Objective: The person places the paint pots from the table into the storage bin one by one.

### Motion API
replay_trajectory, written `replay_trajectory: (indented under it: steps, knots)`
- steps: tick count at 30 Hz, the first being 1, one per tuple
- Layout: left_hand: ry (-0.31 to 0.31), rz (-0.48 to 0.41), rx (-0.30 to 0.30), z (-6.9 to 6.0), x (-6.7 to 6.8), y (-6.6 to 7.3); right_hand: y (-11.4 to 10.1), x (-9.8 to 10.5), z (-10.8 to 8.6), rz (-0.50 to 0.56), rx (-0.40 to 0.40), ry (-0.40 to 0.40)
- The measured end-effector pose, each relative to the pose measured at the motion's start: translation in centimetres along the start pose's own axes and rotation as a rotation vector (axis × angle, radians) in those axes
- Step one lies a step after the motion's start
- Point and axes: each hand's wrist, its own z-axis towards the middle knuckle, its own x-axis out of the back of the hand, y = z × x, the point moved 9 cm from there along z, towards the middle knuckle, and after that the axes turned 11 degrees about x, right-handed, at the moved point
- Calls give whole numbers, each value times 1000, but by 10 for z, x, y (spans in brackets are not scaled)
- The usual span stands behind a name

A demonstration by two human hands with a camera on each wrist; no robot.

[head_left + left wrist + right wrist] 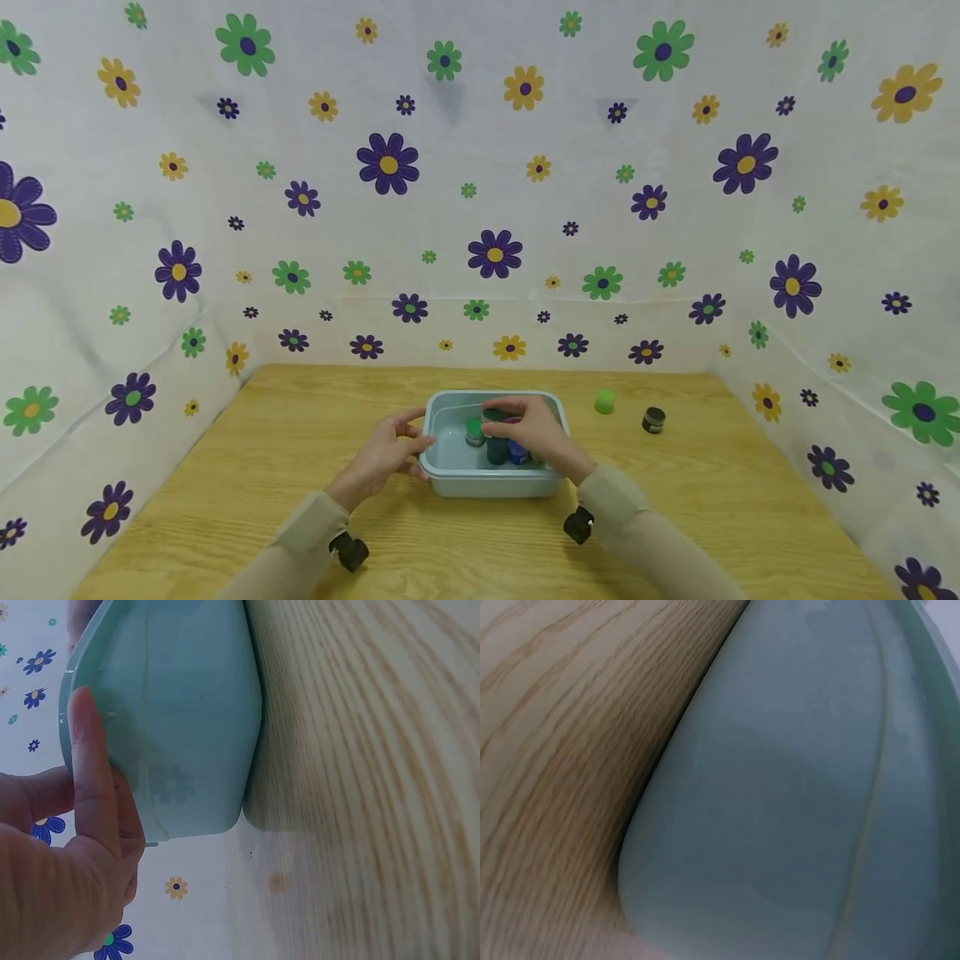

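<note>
A pale blue plastic tub (pixel 495 486) stands on the table with several small paint jars inside. My left hand (pixel 386 450) holds the tub's left rim, thumb and fingers about the edge, as the left wrist view also shows. Over the tub, my right hand (pixel 536 429) pinches a small jar (pixel 492 416) between thumb and fingers. Just below it is a dark green jar (pixel 497 451). Beside that are a green jar (pixel 474 432) and a blue jar (pixel 518 452); others are partly hidden by the hand. The right wrist view shows only the tub's outer wall (pixel 780 787) and the table.
Right of the tub, a light green round object (pixel 604 402) and a black-lidded jar (pixel 653 419) stand on the wooden table (pixel 675 517). Flower-print sheeting (pixel 465 217) encloses the table at the back and both sides.
</note>
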Motion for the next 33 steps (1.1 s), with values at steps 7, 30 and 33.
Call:
replay_trajectory:
  steps: [7, 30, 33]
  knots:
    - [-29, 3, -16, -1, -2, 0, 1, -20, 10, -100, 20, -69]
    - [-19, 14, -6, 1, 0, 0, 11, -40, 22, -322, 2, -173]
    - [-15, 15, -3, 2, 1, -1, 13, -43, 23, -337, 7, -184]
